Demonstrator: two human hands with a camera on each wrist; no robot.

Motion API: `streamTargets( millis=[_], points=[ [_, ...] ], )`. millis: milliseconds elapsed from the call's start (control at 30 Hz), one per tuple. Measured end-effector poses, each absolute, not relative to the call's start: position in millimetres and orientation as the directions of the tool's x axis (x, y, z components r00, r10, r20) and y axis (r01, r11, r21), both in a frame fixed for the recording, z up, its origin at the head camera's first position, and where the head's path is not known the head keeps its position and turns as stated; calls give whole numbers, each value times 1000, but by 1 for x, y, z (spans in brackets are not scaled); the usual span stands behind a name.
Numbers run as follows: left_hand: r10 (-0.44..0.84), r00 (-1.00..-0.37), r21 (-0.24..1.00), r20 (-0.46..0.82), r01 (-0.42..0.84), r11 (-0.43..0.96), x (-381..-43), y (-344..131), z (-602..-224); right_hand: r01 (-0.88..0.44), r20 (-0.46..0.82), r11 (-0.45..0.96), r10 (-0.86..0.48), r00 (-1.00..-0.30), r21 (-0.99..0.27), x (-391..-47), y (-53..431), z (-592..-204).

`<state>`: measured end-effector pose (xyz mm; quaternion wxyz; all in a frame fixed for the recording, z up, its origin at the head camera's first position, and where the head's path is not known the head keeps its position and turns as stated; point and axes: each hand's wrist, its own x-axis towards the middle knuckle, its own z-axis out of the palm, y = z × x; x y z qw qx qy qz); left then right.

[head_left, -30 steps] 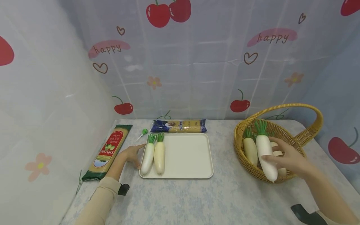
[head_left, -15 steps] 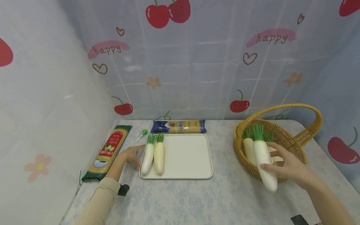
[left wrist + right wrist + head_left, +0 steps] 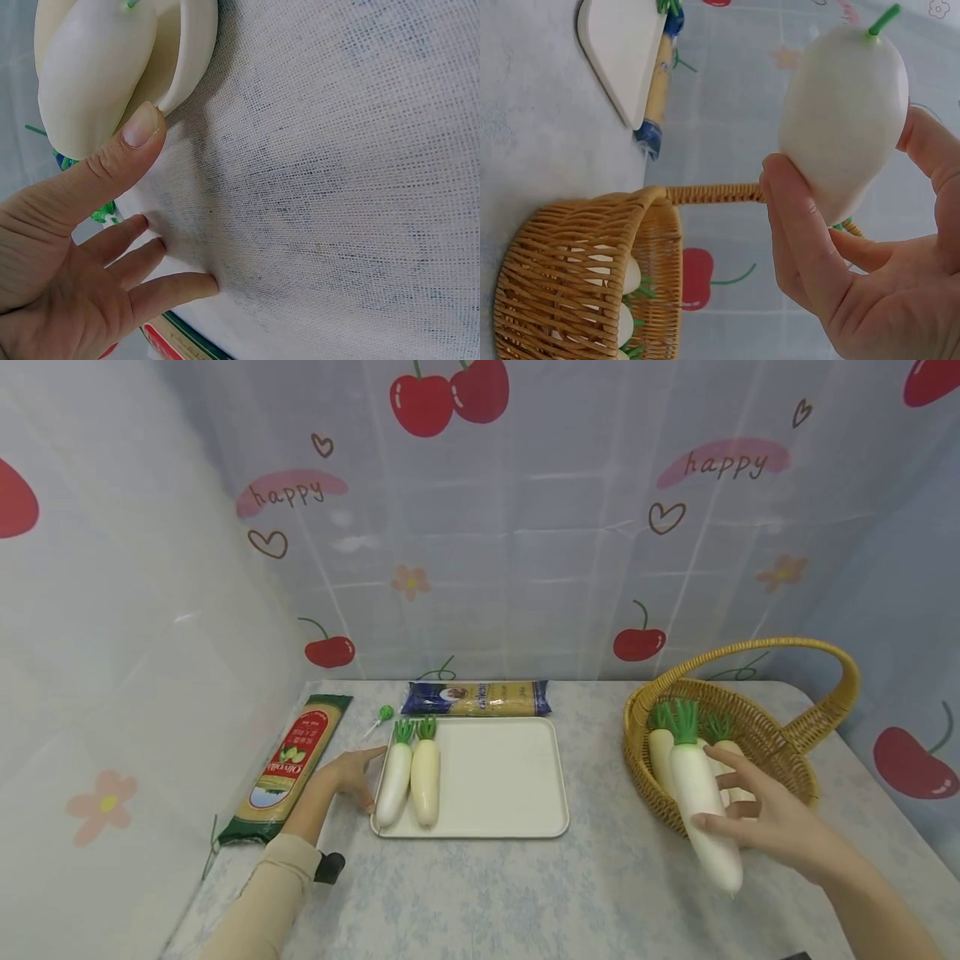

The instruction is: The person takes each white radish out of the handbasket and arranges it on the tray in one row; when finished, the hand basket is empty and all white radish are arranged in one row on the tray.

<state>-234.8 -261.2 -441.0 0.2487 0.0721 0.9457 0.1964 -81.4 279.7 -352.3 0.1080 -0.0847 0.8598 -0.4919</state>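
Observation:
My right hand (image 3: 780, 822) grips a white radish (image 3: 701, 806) with green leaves between thumb and fingers, over the front rim of a wicker basket (image 3: 639, 768). The right wrist view shows the radish (image 3: 844, 112) held up above the basket's opening. Several more radishes lie inside the basket, partly covered by the held one. My left hand (image 3: 348, 774) rests at the left edge of a cream tray (image 3: 498, 777), fingers spread, with the thumb (image 3: 142, 127) right at the rim. A white radish (image 3: 393, 785) and a yellowish radish (image 3: 426, 781) lie side by side on the tray's left part.
Behind the tray lies a blue-and-gold pasta packet (image 3: 480, 698). A green-and-red packet (image 3: 292, 760) is left of my left hand, and a green lollipop (image 3: 385, 712) lies near the tray's back corner. The basket's tall handle (image 3: 828, 722) arches over it.
My right hand has lifted the radish from the basket and drawn it toward me and slightly left. The radishes beneath show more. My left hand has stayed in place.

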Motion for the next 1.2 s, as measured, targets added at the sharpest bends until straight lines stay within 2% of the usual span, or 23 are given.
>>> streamTargets(
  millis=[267, 400, 633, 867, 1200],
  points=[
    [239, -868, 405, -435, 48, 913, -234, -264, -441, -131, -20, 520, -276, -961, -844, -81, 266, -348],
    [230, -867, 408, -443, 34, 913, -233, -263, -441, -126, -35, 502, -300, -953, -856, -84, 257, -345],
    [233, -863, 399, -448, 40, 916, -233, -263, -442, -191, 20, 451, -356, -934, -872, -89, 243, -348],
    [241, -868, 403, -435, 51, 914, -234, -264, -443, -210, 29, 474, -359, -933, -855, -97, 230, -349],
    [229, -864, 394, -449, 39, 918, -235, -262, -442, -202, 23, 436, -381, -924, -877, -111, 211, -354]
  ],
)
